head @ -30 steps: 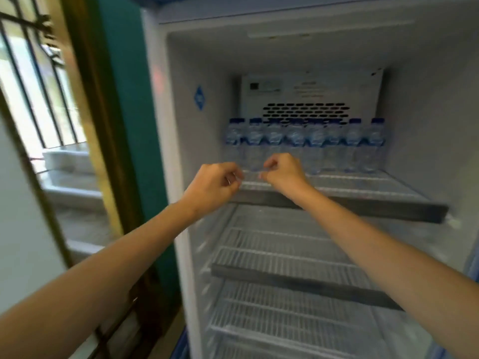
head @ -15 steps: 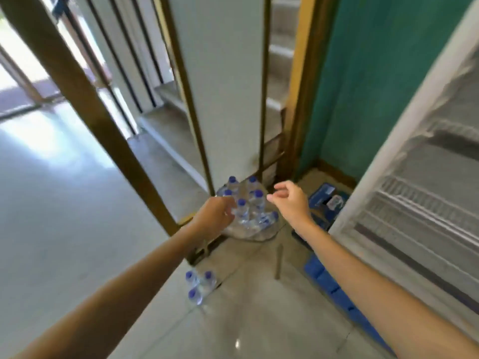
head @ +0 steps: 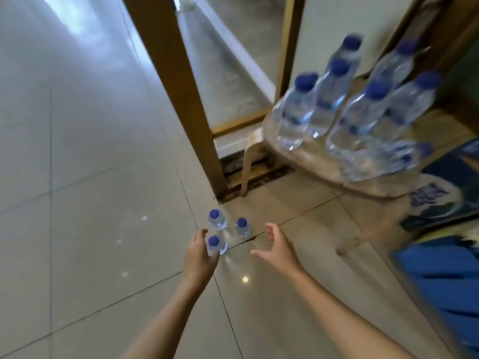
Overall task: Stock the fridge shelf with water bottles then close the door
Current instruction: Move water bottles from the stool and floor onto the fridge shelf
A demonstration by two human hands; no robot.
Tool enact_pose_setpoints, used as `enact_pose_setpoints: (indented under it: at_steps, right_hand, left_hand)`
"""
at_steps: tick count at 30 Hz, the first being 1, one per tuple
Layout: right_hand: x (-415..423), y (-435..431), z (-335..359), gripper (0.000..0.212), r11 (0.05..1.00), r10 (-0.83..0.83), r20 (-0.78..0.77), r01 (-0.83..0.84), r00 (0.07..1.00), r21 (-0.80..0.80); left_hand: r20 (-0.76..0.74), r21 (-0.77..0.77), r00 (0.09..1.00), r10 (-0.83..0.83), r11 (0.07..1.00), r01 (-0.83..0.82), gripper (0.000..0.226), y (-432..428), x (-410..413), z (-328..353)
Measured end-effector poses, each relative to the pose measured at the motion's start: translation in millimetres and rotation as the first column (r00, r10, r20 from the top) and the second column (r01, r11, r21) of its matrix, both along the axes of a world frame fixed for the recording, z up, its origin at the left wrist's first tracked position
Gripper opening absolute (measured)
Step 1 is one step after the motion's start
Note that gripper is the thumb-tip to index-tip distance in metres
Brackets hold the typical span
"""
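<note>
Three small water bottles with blue caps stand on the tiled floor: a far left bottle point(head: 218, 221), a far right bottle point(head: 243, 227) and a near bottle point(head: 218, 245). My left hand point(head: 199, 255) curls around the near bottle, which stands on the floor. My right hand point(head: 278, 248) hovers open just right of the group, touching nothing. Several more bottles point(head: 344, 104) stand on a low wooden stool point(head: 311, 154) at the upper right, with one lying on its side. The fridge shelf is out of view.
A wooden door post point(head: 181, 99) rises behind the floor bottles. A blue printed carton point(head: 445, 198) lies on the floor under the stool's right side. A blurred blue shape point(head: 440, 278) fills the lower right edge. Pale tiled floor spreads to the left.
The view swung from the fridge shelf down to the floor. Both hands dropped from near the stool bottles to the three floor bottles, and my left hand closed around the nearest one.
</note>
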State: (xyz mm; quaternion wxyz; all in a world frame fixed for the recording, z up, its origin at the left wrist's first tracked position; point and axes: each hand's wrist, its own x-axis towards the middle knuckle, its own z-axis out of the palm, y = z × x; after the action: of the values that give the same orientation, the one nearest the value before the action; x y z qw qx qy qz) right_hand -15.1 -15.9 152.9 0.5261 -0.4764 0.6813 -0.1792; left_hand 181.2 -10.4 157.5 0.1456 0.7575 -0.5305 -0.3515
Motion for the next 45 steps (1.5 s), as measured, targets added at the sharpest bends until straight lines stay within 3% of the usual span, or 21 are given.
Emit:
enact_pose_setpoints:
  at_steps: [5, 10, 15, 20, 25, 28, 35, 41, 45]
  right_hand:
    - [31.2, -35.5, -153.4, 0.115, 0.999, -0.026, 0.094, 0.028, 0.995, -0.023]
    - [52.8, -65.3, -246.0, 0.123, 0.994, -0.056, 0.211, 0.075, 0.976, -0.085]
    - [62.4, -73.7, -283.0, 0.079, 0.962, -0.167, 0.275, 0.217, 0.947, -0.162]
    - [57.8, -69.1, -283.3, 0.063, 0.960, -0.184, 0.270, 0.232, 0.945, -0.158]
    - [39.6, -40.0, -237.2, 0.063, 0.974, -0.191, 0.234, 0.214, 0.953, -0.079]
    - [24.2, -23.5, -172.4, 0.060, 0.977, -0.183, 0.210, 0.201, 0.960, -0.066]
    - [-11.6, 2.5, 21.5, 0.051, 0.966, -0.200, 0.214, 0.229, 0.956, -0.119]
    - [-54.6, 18.1, 208.2, 0.047, 0.909, -0.316, 0.250, 0.367, 0.915, -0.198]
    - [-97.8, 32.0, 348.7, 0.039, 0.836, -0.393, 0.285, 0.469, 0.874, -0.286]
  left_hand:
    - [-0.065, -0.080, 0.980, 0.190, 0.977, -0.195, 0.084, 1.1, 15.1, -157.5]
    - [-0.225, -0.104, 0.934, 0.276, 0.947, -0.304, 0.083, -5.5, 16.2, -248.6]
    - [-0.346, -0.114, 0.866, 0.360, 0.900, -0.420, 0.073, -16.6, 10.3, -286.7]
    - [-0.371, -0.050, 0.807, 0.460, 0.857, -0.512, 0.043, -22.9, 6.9, -284.6]
    - [-0.370, -0.012, 0.816, 0.445, 0.876, -0.483, 0.050, -7.3, 2.4, -233.8]
    - [-0.363, -0.026, 0.852, 0.379, 0.909, -0.415, 0.048, -3.1, -5.8, -173.2]
    - [-0.313, -0.200, 0.950, -0.018, 0.979, -0.047, 0.042, -14.3, -42.4, 18.1]
    - [-0.337, -0.343, 0.896, -0.288, 0.924, 0.168, 0.050, -25.8, -84.5, 215.6]
    - [-0.299, -0.443, 0.826, -0.478, 0.836, 0.324, 0.041, -33.8, -123.3, 349.8]
